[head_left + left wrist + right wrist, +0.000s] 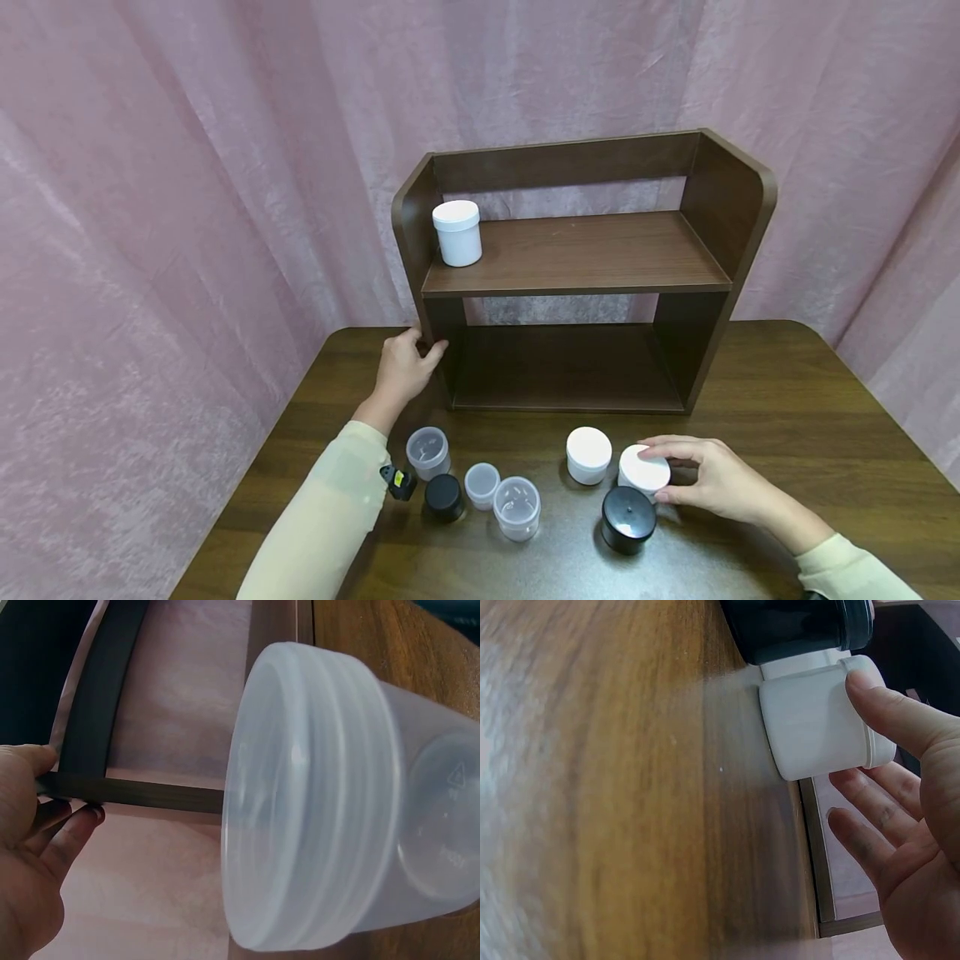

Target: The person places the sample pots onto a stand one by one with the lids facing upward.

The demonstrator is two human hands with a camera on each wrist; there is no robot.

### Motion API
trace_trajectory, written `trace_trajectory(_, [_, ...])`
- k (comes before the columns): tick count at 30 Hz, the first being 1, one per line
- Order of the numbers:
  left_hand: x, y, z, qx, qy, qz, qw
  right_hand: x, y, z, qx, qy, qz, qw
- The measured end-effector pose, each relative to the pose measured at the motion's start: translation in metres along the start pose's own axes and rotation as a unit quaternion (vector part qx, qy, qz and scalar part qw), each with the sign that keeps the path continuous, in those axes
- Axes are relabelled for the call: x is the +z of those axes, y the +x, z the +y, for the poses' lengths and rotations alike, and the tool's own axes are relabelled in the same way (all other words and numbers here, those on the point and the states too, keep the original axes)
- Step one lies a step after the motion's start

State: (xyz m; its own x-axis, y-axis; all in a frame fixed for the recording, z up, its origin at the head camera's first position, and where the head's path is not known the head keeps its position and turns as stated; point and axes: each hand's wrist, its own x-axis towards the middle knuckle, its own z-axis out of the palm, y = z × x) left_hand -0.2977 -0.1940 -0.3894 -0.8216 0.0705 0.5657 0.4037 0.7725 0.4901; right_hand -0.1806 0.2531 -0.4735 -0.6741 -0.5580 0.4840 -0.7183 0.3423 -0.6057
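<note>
Head view: saw right hand point(708, 479) pinching lidded white plastic jar point(643, 472) between thumb and fingers, low over surface point(780, 392), just behind black jar point(628, 518), near second white jar point(588, 455). Found left hand point(402, 367) clasping left side panel point(416, 204) of two-tier wooden shelf point(600, 250). Logged taller white jar point(458, 235) at left end of upper board; three clear jars and small black jar point(444, 497) near left sleeve point(322, 517).

Left wrist view: noted panel pinched between thumb and fingers, large clear jar point(322, 795) in foreground. Judged panel stiff, secure to grip.

Right wrist view: saw thumb point(900, 712) laid against lid point(881, 750), some fingers loosely bent on opposite side. Could not tell base contact with surface. Judged jar light, rigid, hardly fragile; contents unknown. Expected smooth wall to slide under dry fingertips, lid perhaps to twist under lid-only hold. Rated best hold as thumb opposite fingers on wall just below lid, clear of black jar.
</note>
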Motion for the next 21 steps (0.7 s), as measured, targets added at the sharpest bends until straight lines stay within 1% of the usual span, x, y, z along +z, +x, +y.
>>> trace_trajectory(6, [0.0008, -0.0004, 0.0023, -0.004, -0.001, 0.006, 1.0000, -0.0005, -0.0015, 0.0008, -0.004, -0.005, 0.006, 1.000])
trace_trajectory(10, [0.0018, 0.0001, 0.0027, -0.001, -0.004, 0.005, 1.0000, -0.0013, -0.0026, 0.0012, 0.006, 0.002, 0.008, 1.000])
trace_trajectory(14, [0.0026, 0.0006, 0.0031, 0.000, 0.003, 0.003, 1.0000, -0.0025, -0.0028, 0.0002, 0.019, 0.000, 0.011, 1.000])
trace_trajectory(21, [0.0008, -0.0019, 0.0060, -0.010, 0.013, 0.004, 0.9999, -0.0059, -0.0021, -0.0027, 0.035, -0.005, 0.018, 0.999])
